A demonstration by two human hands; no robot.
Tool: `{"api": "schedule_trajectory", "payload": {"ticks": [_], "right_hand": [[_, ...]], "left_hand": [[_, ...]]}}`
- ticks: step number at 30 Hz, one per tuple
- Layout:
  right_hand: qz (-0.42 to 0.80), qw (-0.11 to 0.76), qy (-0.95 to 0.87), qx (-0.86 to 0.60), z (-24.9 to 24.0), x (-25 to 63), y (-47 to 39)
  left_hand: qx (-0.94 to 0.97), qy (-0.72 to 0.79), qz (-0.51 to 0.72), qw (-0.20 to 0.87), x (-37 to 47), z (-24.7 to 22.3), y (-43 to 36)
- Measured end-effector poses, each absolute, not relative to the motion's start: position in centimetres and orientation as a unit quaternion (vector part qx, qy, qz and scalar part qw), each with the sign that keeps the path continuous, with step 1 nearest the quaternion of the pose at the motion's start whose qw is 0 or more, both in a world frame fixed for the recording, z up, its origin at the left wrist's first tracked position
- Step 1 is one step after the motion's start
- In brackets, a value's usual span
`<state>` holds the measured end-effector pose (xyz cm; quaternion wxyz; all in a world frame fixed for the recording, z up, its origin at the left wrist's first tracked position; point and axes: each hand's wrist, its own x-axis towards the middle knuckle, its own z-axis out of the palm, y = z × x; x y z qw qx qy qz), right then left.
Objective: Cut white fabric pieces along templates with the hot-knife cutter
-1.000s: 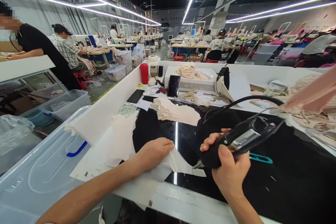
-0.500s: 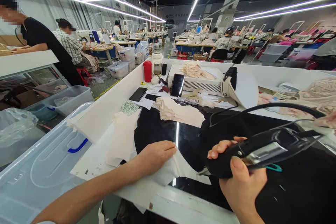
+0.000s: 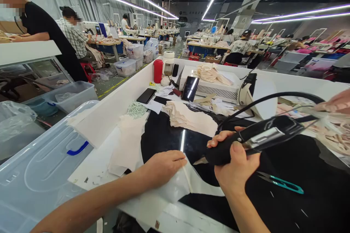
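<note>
My left hand (image 3: 164, 167) is closed at the near edge of the table, its fingertips together on the upper edge of a pale fabric piece (image 3: 202, 185). Its thumb is mostly hidden. My right hand (image 3: 237, 167) wraps round a black corded hand tool (image 3: 246, 142) with a silver panel, held above the black work surface (image 3: 164, 134). The tool's working end and exact kind are unclear. Right of that hand lie teal thread snips (image 3: 284, 182). Beyond my hands is a stack of pale cut fabric pieces (image 3: 191, 118); more pale fabric (image 3: 128, 138) lies to the left.
Another person's hand (image 3: 336, 103) reaches in at the right. Farther back stand two phones (image 3: 147, 95), a red cup (image 3: 158, 71), a jar (image 3: 168, 63) and a white vented box (image 3: 216, 89). A lidded plastic bin (image 3: 41, 167) borders the table at left.
My right hand and the tool have moved left and slightly up, uncovering the snips. My left hand stays on the fabric piece. The whole view has shifted a little.
</note>
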<state>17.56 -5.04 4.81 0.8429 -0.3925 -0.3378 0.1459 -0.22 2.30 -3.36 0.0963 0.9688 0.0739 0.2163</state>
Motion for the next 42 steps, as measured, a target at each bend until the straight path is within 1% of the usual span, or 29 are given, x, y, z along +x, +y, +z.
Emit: {"api": "schedule_trajectory", "payload": {"ticks": [6,18,29,34,42], "right_hand": [[0.159,0.840,-0.346,-0.387,4.1,17.0,-3.1],[0.164,0.839,-0.352,-0.381,3.5,16.8,-3.1],[0.156,0.825,-0.356,-0.409,3.5,16.7,-3.3],[0.141,0.839,-0.348,-0.393,3.8,16.9,-4.0],[0.152,0.839,-0.355,-0.384,3.1,16.8,-4.1]], "left_hand": [[0.967,0.083,0.202,0.129,-0.1,-2.8,2.1],[0.963,0.078,0.221,0.130,-0.3,-2.6,1.9],[0.963,0.076,0.225,0.126,-0.3,-2.9,2.1],[0.967,0.076,0.213,0.117,-0.5,-3.2,2.2],[0.971,0.085,0.199,0.097,-0.7,-2.9,2.3]]}}
